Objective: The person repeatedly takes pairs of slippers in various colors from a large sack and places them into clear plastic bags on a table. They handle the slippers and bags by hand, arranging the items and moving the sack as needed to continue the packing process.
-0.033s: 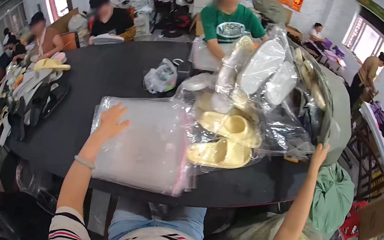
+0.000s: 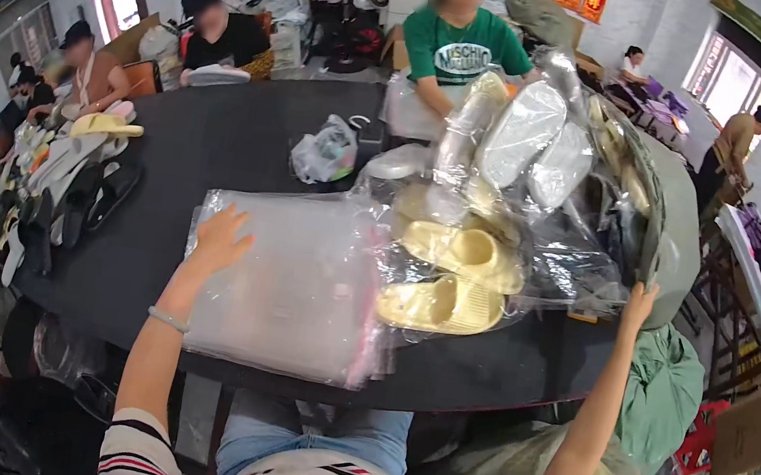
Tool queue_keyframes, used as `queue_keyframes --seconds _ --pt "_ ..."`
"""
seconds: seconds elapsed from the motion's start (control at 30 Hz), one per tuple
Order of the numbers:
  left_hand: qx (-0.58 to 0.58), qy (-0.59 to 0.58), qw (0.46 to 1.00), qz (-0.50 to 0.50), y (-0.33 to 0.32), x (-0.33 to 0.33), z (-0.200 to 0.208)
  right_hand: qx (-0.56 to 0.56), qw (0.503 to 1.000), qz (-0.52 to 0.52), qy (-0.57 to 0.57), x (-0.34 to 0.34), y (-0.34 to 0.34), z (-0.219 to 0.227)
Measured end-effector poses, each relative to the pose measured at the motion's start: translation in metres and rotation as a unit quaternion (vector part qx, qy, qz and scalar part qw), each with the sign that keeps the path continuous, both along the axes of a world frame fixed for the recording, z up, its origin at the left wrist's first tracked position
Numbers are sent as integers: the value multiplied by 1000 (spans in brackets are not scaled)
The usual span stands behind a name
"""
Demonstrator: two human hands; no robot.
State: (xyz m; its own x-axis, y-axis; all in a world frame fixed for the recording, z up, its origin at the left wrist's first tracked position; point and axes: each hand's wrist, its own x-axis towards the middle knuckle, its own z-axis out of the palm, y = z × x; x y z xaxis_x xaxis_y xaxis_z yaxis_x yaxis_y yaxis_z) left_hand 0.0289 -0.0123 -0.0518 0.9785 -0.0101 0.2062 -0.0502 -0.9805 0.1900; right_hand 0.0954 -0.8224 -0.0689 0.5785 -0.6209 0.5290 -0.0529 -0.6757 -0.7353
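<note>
My left hand lies with its fingers spread on the left part of a stack of clear plastic bags. Far to the right, my right hand closes on the rim of a grey-green sack. Out of the sack's mouth spills a heap of slippers in clear bags. A pair of pale yellow slippers is closest to me, just right of the bag stack. White slippers in clear wrapping lie on top, and dark ones show partly behind the film.
Loose slippers crowd the left end of the black table. A crumpled clear bag lies mid-table. Across from me a person in a green shirt stands behind the heap. A green bundle and cardboard boxes stand at right.
</note>
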Motion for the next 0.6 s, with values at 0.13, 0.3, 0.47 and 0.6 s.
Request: queue_keyframes --seconds 0.13,0.3,0.47,0.6 --pt "5 113 989 95 25 2 -13 1 999 -10 -33 14 -36 -20" --pt "41 116 986 113 35 -17 -46 71 996 -25 -42 14 -20 -58" --pt "88 66 982 152 53 -34 -53 418 872 133 -218 -17 103 -40" --pt "57 27 992 111 37 -23 -66 286 931 209 -90 -107 177 -50"
